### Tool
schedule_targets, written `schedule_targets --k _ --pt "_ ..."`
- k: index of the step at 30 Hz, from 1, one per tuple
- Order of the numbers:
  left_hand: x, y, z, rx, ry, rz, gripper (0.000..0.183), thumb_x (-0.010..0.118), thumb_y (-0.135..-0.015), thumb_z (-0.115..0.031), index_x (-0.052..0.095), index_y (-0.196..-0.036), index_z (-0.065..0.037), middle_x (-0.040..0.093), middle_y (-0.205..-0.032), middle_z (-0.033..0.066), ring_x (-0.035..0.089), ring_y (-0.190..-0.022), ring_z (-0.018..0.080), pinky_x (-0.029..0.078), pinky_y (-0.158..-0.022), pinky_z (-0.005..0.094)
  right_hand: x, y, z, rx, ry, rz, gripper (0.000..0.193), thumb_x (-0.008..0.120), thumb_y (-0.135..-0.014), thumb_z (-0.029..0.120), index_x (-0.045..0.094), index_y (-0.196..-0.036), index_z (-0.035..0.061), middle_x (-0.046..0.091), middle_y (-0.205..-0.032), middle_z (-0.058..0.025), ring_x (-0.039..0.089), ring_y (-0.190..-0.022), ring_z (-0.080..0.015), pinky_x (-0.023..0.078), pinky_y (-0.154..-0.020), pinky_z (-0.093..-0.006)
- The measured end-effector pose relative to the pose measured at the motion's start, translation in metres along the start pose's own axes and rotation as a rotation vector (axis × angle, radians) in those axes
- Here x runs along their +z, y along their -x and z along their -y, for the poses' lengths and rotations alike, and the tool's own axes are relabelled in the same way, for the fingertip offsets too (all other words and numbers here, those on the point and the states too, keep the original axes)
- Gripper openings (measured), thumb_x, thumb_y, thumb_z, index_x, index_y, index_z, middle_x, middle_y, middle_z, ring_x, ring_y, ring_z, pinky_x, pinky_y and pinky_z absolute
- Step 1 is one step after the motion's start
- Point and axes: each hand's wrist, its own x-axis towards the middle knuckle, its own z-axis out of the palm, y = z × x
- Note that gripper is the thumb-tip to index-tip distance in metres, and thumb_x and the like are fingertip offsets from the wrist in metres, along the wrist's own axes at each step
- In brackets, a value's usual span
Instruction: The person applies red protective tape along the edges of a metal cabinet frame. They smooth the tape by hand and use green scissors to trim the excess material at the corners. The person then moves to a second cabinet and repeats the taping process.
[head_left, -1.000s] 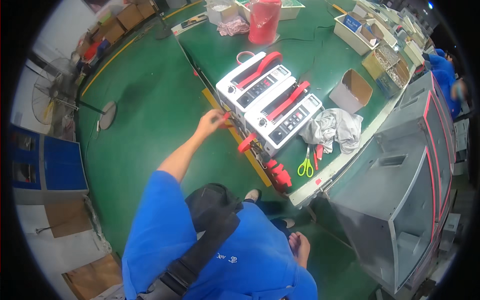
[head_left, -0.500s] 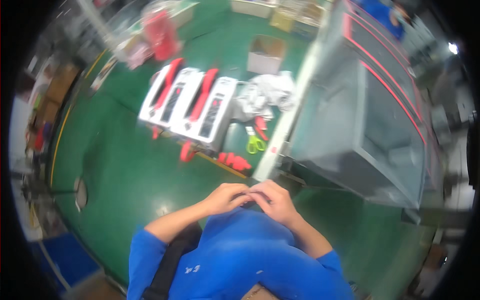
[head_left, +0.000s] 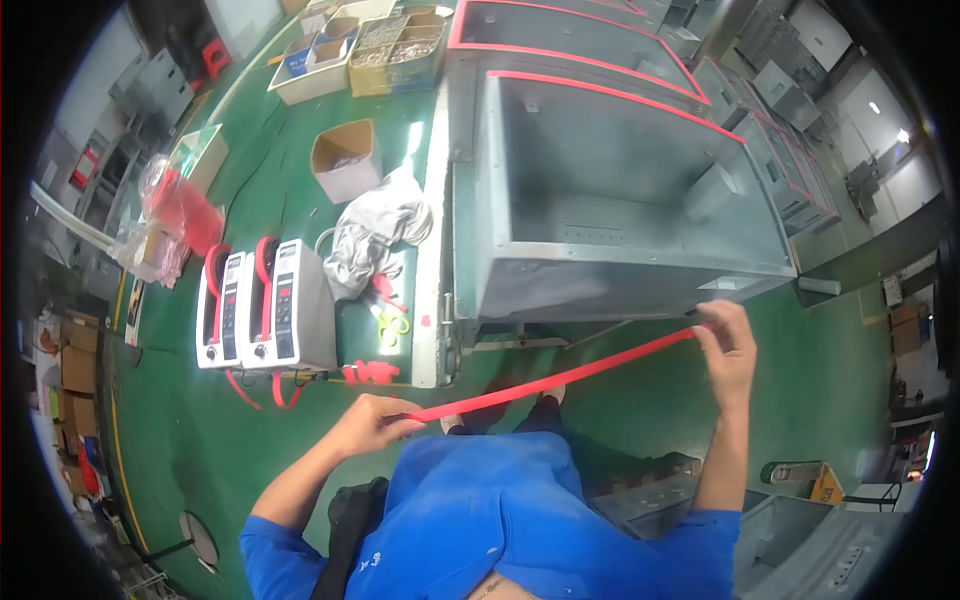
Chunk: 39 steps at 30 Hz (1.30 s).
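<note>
A strip of red tape [head_left: 555,378] stretches between my hands in front of my chest, rising toward the right. My left hand [head_left: 372,425] pinches its lower end. The other end is gripped by my right hand [head_left: 728,345], raised close to the near lower edge of a grey metal cabinet [head_left: 600,270]. The cabinet lies with its open side up, and red tape lines its far rim. On the green bench to the left stand two white tape dispensers [head_left: 290,310], each with a red roll and a red end hanging from the front.
Near the dispensers lie yellow-green scissors [head_left: 390,325], red tape pieces [head_left: 370,372] and a grey-white cloth [head_left: 380,230]. Behind are a cardboard box [head_left: 345,160] and bins of small parts [head_left: 395,55]. A second taped cabinet [head_left: 580,45] stands beyond. Grey metal parts [head_left: 780,540] lie at lower right.
My hands, together before, are now wide apart with the red strip drawn out between them. The view has turned right, so the cabinet sits ahead and the dispensers farther left.
</note>
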Motion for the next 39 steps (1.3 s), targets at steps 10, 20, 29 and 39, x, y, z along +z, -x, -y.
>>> schedule_targets --k 10,20,29,39 --pt "-0.026 -0.060 -0.095 0.009 -0.114 -0.449 0.008 0.061 -0.080 -0.001 0.061 -0.086 0.005 0.062 -0.070 0.0054 0.059 -0.062 0.0098 0.047 -0.055 0.0224 -0.143 -0.072 -0.081 0.157 -0.320 -0.069 0.010 0.060 -0.079 -0.002 0.055 -0.088 -0.0013 0.056 -0.086 -0.0034 0.055 -0.074 -0.0102 0.047 -0.068 -0.0232" --pt "-0.029 -0.122 -0.150 0.152 -0.240 -0.703 0.009 0.062 -0.081 -0.007 0.057 -0.079 0.001 0.050 -0.064 -0.0008 0.045 -0.055 0.0049 0.034 -0.051 0.0184 -0.231 -0.122 -0.156 0.228 -0.070 0.122 0.012 0.060 -0.082 0.018 0.053 -0.082 0.0086 0.051 -0.068 0.0035 0.045 -0.061 -0.0051 0.036 -0.054 -0.0205" --pt "-0.039 -0.128 -0.136 0.128 0.319 -0.805 0.011 0.059 -0.084 -0.011 0.056 -0.088 -0.001 0.054 -0.068 0.0006 0.045 -0.053 0.0054 0.035 -0.047 0.0179 -0.238 -0.137 -0.181 0.317 -0.324 0.196 0.011 0.061 -0.082 0.014 0.054 -0.083 0.0051 0.055 -0.069 0.0003 0.049 -0.061 -0.0066 0.040 -0.054 -0.0204" --pt "-0.006 -0.145 -0.165 0.029 0.316 -0.928 0.011 0.054 -0.088 -0.016 0.052 -0.086 -0.005 0.053 -0.068 0.0005 0.046 -0.055 0.0043 0.033 -0.045 0.0152 -0.240 -0.142 -0.204 0.389 -0.314 0.261 0.014 0.061 -0.081 0.015 0.056 -0.082 0.0021 0.058 -0.072 -0.0042 0.053 -0.064 -0.0094 0.043 -0.055 -0.0224"
